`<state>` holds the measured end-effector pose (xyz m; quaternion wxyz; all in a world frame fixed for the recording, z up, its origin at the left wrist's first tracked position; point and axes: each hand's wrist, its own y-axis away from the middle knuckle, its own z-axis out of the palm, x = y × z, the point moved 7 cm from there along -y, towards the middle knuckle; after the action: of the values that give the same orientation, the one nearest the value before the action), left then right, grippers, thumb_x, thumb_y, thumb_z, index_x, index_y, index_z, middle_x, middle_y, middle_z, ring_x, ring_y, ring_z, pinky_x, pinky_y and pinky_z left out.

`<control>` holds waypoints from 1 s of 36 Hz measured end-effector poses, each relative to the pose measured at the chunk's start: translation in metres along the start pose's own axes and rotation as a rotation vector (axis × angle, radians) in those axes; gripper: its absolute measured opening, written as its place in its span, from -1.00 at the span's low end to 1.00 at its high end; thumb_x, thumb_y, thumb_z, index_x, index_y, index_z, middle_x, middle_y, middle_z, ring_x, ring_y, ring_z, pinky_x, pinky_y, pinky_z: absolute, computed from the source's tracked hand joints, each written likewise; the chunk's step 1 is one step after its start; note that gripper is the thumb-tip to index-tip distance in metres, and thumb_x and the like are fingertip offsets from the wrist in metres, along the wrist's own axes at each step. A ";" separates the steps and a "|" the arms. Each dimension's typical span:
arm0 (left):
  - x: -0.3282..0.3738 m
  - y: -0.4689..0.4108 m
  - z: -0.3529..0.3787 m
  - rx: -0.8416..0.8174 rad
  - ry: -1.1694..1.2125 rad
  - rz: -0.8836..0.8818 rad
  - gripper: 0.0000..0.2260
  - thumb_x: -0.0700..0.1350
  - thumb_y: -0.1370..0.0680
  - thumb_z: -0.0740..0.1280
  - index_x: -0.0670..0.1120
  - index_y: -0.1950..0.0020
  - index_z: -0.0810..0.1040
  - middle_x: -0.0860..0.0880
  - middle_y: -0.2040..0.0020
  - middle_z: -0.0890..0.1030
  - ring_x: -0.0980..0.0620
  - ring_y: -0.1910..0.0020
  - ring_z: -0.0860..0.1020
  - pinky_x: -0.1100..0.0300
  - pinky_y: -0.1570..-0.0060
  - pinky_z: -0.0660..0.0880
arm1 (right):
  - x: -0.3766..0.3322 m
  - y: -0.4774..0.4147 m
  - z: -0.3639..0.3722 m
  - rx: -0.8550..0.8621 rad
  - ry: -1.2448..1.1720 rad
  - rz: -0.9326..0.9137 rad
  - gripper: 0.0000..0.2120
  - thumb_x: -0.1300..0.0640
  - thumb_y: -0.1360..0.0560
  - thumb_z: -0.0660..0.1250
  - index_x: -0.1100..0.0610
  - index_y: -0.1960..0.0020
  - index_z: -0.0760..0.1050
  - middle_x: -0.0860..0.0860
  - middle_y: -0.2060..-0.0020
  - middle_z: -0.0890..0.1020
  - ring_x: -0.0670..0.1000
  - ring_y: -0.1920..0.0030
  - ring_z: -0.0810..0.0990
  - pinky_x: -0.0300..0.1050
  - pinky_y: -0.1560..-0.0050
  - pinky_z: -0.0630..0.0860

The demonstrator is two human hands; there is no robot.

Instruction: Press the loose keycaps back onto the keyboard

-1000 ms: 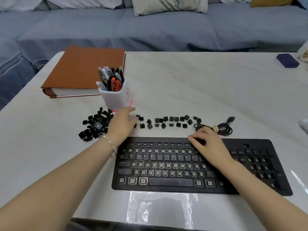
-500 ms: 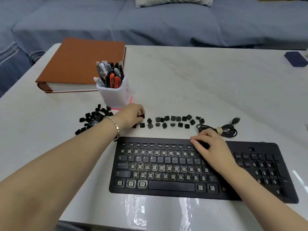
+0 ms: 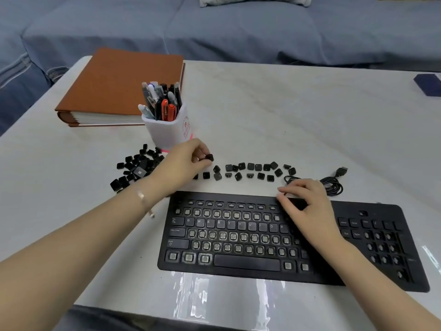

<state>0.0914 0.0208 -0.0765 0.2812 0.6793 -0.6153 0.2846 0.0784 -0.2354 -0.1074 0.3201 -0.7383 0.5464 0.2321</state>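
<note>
**Keycap Lifted From Table as Stripped Keyboard Waits**

A single black keycap sits pinched between the thumb and fingertips of the left hand, raised just above the white table, past the keyboard's far-left corner and in front of the pen cup. The right hand rests on the black keyboard with its fingers loosely bent. Its fingertips touch the top edge near the right end of the main key block and are not closed around anything.

The keyboard lies along the table's near edge. Its Q-to-P row, Tab, Caps Lock, Shift and space bar carry caps, while most other positions show bare sockets.

Just right of the pinched cap, a loose double row of keycaps runs parallel to the keyboard's far side. A larger pile of keycaps lies to the left, partly behind the left wrist, which wears a thin bracelet.

A coiled black USB cable lies just beyond the right hand. Behind the pen cup, which holds pens and markers, lies a thick brown-covered book. A dark blue object lies at the table's far right edge, and a blue sofa stands beyond.
</note>
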 end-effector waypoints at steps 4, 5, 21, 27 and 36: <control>0.020 0.047 0.012 -0.060 0.213 0.000 -0.77 -0.27 -0.44 0.44 0.05 0.19 0.49 0.08 0.27 0.51 0.23 0.35 0.42 0.47 0.26 0.36 | -0.043 0.007 0.009 -0.114 -0.450 0.174 -0.87 0.28 -0.40 0.41 0.09 0.10 0.60 -0.01 0.22 0.58 -0.23 0.26 0.50 -0.46 0.14 0.41; 0.023 0.058 0.017 -0.084 0.246 -0.007 -0.76 -0.28 -0.42 0.45 0.05 0.19 0.50 0.09 0.28 0.50 0.24 0.36 0.41 0.47 0.27 0.36 | -0.054 0.010 0.019 -0.200 -0.607 0.246 -0.85 0.32 -0.40 0.39 0.13 0.08 0.58 0.03 0.26 0.58 -0.19 0.33 0.51 -0.44 0.24 0.44; 0.010 0.107 0.024 0.052 0.454 -0.161 -0.80 -0.26 -0.37 0.50 0.04 0.29 0.60 0.17 0.45 0.50 0.24 0.43 0.42 0.45 0.32 0.39 | -0.069 0.037 0.052 -0.352 -0.880 0.543 -0.90 0.36 -0.43 0.35 0.20 0.14 0.58 0.09 0.37 0.66 -0.03 0.33 0.66 -0.32 0.29 0.56; -0.012 0.121 0.019 0.120 0.658 -0.297 -0.77 -0.35 -0.37 0.46 -0.01 0.20 0.65 0.02 0.26 0.67 0.10 0.25 0.61 0.33 0.15 0.56 | -0.060 0.048 0.055 -0.340 -0.949 0.644 -0.88 0.36 -0.45 0.33 0.20 0.16 0.61 0.11 0.32 0.68 0.04 0.23 0.68 -0.30 0.21 0.58; -0.020 0.135 0.012 0.173 0.677 -0.283 -0.76 -0.44 -0.36 0.43 -0.10 0.16 0.62 0.03 0.44 0.59 0.21 0.38 0.58 0.44 0.31 0.47 | -0.056 0.052 0.057 -0.359 -0.914 0.616 -0.93 0.37 -0.38 0.39 0.24 0.19 0.61 0.16 0.25 0.69 0.09 0.16 0.67 -0.19 0.04 0.59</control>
<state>-0.0444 0.0135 -0.0949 0.4465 0.6464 -0.3613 0.5023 0.0130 -0.1678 -0.1190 0.3108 -0.4130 0.4945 0.6987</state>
